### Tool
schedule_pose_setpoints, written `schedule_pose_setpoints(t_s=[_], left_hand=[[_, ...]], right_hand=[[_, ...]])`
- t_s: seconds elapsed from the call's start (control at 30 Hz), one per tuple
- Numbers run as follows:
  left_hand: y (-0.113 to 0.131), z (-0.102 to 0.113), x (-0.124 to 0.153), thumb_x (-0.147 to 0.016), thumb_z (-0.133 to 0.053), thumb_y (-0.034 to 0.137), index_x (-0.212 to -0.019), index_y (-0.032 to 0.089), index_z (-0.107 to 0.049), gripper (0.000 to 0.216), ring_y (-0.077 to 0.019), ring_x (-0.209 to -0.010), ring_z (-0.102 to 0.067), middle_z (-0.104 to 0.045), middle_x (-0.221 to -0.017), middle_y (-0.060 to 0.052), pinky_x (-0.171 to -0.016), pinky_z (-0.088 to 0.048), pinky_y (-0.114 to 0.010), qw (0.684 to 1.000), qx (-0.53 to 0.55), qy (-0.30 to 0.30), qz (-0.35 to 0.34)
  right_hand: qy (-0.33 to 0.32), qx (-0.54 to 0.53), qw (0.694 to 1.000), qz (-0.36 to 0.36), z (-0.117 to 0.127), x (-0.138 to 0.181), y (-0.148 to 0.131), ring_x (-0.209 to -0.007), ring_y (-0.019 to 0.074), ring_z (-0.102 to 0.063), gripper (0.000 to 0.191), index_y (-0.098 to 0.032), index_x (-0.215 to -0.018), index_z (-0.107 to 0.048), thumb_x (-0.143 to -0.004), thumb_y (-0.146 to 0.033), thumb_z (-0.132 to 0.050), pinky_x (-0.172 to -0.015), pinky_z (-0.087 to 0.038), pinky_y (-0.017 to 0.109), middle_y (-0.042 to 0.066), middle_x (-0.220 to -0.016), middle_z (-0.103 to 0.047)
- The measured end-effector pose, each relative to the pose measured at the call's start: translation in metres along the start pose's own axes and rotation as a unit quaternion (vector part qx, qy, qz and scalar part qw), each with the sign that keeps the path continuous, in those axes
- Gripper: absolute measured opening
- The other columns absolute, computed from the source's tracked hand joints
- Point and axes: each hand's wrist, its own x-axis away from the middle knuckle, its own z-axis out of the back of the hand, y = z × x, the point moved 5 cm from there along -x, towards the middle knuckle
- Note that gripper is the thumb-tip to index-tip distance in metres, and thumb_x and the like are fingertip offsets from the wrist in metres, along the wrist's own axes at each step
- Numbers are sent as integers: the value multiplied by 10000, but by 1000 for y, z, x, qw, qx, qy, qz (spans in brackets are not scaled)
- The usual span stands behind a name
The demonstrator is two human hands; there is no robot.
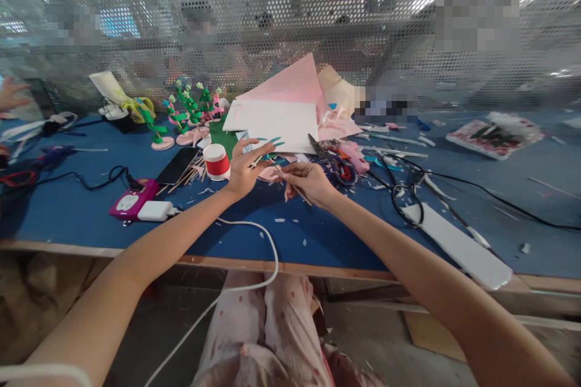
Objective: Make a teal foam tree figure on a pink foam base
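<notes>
Your right hand (pixel 305 180) is pinched around a thin wooden stick (pixel 295 186), which slants down toward 5 o'clock beneath your palm. Your left hand (pixel 245 166) is spread, fingers splayed toward 2 o'clock, its thumb and forefinger pressing small teal leaf strips (pixel 273 141) at the stick's upper end. At 9 o'clock from the left hand stands a red-and-white tape roll (pixel 216 161). Scissors (pixel 333 160) lie at 2 o'clock from your right hand, just beside it. A white sheet (pixel 276 121) lies at 12 o'clock on the blue table (pixel 68 205).
</notes>
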Motion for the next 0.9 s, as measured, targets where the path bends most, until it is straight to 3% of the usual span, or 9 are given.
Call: schedule_pose_setpoints(t_s=[0.5,0.7,0.8,0.9], left_hand=[[0,-3,-4,-763,-637,271,-1084,258,-625,322,-217,-1082,-513,-689,-925,-57,-1024,-354,-493,999,-25,-35,15],[7,-2,-5,-712,-674,366,-1207,295,-515,525,-243,-1150,-471,-603,-1154,-68,-1033,-329,-473,1000,-20,-21,11],[4,-3,-3,-679,-689,427,-1275,269,-421,673,-245,-1183,-444,-510,-1271,-98,-1030,-331,-439,998,19,11,54],[-8,-11,2,-669,-680,470,-1216,224,-468,636,-224,-1129,-489,-507,-1252,-114,-974,-386,-392,982,105,9,154]], right_hand=[[15,4,1000,-20,1,1,0,-377,112,-563,377,-138,-714,-621,-501,-397,-794,-359,-493,226,37,-607,-684],[28,-14,999,-24,1,2,-3,-395,113,-582,409,-140,-710,-623,-463,-409,-806,-385,-519,219,18,-595,-677],[41,-42,998,-18,1,1,-5,-408,104,-589,425,-149,-697,-620,-434,-419,-813,-413,-535,214,1,-599,-672],[38,-59,997,-7,2,0,-6,-417,88,-587,427,-151,-718,-629,-448,-428,-808,-439,-547,210,-2,-630,-677]])
